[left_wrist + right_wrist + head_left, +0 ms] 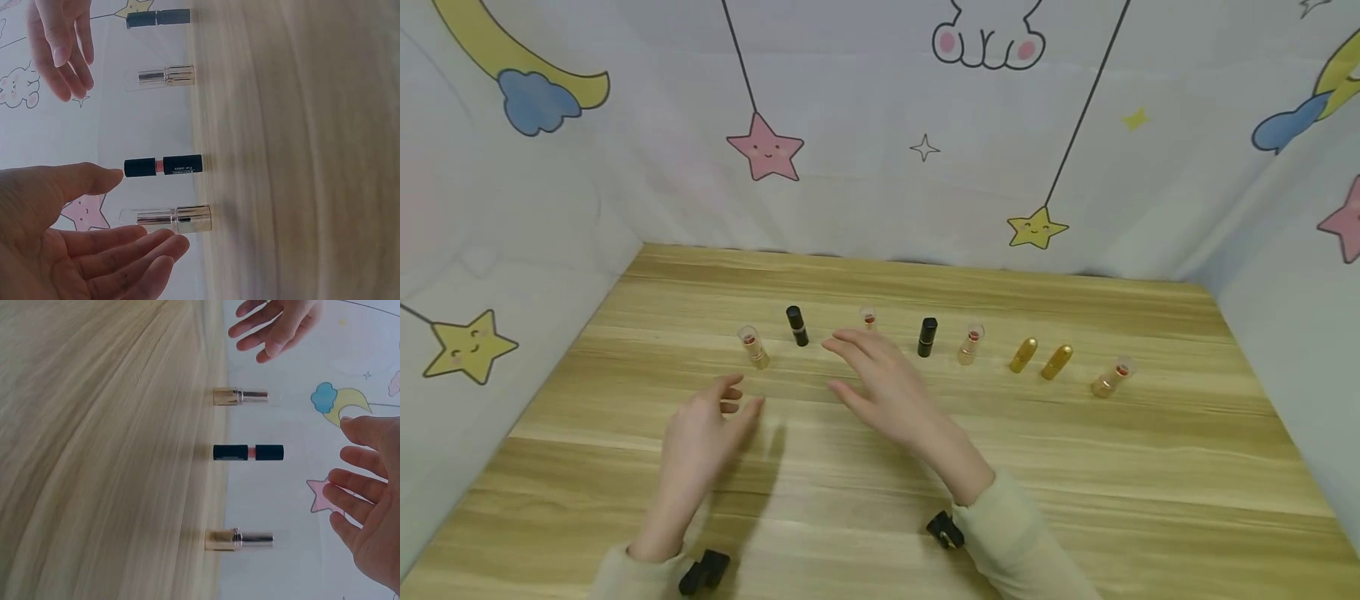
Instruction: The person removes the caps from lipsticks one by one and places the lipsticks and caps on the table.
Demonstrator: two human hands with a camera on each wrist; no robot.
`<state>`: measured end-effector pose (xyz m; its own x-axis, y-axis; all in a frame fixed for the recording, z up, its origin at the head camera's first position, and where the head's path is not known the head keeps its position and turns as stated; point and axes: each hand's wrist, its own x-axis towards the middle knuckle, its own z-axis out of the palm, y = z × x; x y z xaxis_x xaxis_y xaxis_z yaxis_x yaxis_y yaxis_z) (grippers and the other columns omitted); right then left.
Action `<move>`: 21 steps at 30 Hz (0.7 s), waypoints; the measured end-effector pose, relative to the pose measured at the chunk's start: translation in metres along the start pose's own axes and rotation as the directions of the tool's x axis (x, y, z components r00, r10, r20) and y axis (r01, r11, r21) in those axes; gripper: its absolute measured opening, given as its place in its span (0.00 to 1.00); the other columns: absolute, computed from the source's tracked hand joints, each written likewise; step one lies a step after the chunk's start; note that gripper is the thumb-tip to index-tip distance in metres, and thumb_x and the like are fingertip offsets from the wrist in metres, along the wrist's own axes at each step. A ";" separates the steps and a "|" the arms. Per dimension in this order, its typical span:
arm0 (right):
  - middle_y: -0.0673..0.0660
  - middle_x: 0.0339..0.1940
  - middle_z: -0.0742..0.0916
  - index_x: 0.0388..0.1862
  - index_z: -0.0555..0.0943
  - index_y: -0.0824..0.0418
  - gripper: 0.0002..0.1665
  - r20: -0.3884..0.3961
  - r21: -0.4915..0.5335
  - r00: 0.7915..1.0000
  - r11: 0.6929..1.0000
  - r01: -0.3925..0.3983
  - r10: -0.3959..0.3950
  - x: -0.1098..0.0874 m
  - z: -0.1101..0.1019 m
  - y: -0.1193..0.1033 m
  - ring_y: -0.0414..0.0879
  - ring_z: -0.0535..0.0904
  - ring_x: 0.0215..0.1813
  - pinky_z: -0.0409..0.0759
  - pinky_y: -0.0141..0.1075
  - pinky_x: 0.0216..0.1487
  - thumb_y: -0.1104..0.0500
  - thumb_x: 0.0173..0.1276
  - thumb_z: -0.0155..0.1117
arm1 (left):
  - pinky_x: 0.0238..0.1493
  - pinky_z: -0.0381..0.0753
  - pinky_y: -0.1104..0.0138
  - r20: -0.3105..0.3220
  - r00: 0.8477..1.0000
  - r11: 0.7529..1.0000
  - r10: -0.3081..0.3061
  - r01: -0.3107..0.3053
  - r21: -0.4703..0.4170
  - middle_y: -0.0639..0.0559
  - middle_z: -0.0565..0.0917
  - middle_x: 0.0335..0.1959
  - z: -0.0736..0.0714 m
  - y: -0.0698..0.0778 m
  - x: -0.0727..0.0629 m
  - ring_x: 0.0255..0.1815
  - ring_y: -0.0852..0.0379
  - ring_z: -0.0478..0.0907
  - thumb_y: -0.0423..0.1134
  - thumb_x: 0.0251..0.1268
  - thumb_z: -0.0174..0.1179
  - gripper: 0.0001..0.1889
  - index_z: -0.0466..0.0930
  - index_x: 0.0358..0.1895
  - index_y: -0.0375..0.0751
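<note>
A row of upright lipsticks stands on the wooden table. My left hand (700,433), fingers loosely bent and holding nothing, is nearest the leftmost lipstick with a clear cap (754,348). Just right of that one is a black lipstick (797,327), which carries a pink band in the left wrist view. My right hand (887,387) hovers with relaxed fingers, nothing in its grasp. Behind its fingers, another clear-capped lipstick (868,318) is partly hidden. A second black lipstick (927,337) stands to the right of this hand.
Farther right are a clear-capped lipstick (970,344), two gold bullet-shaped tubes (1023,355) and one more clear-capped lipstick (1112,377). Pale cloth with printed stars (765,148) encloses the table (880,533) at the back and sides.
</note>
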<state>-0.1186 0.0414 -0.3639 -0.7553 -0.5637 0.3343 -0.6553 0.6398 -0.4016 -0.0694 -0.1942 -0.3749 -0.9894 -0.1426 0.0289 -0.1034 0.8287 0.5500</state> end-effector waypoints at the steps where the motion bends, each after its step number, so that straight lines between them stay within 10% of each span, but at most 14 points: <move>1: 0.52 0.70 0.74 0.68 0.69 0.52 0.29 0.000 0.006 1.000 1.000 -0.001 0.001 0.003 0.001 -0.001 0.49 0.68 0.71 0.61 0.46 0.74 0.49 0.70 0.59 | 0.46 0.80 0.48 -0.003 1.000 1.000 0.002 -0.002 -0.004 0.33 0.84 0.48 0.000 -0.001 0.002 0.46 0.39 0.84 0.47 0.65 0.59 0.27 0.73 0.60 0.30; 21: 0.52 0.65 0.78 0.65 0.73 0.54 0.25 0.042 -0.040 0.998 0.998 0.057 -0.056 0.051 0.029 -0.015 0.47 0.72 0.67 0.64 0.43 0.73 0.50 0.70 0.58 | 0.53 0.78 0.47 0.120 0.990 0.987 -0.067 0.084 -0.138 0.30 0.78 0.58 -0.002 -0.020 0.038 0.54 0.37 0.80 0.48 0.65 0.61 0.35 0.63 0.68 0.30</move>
<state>-0.1475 -0.0119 -0.3654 -0.7165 -0.6200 0.3198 -0.6974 0.6266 -0.3477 -0.1049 -0.2176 -0.3831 -0.9853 -0.1317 -0.1088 -0.1707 0.7312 0.6605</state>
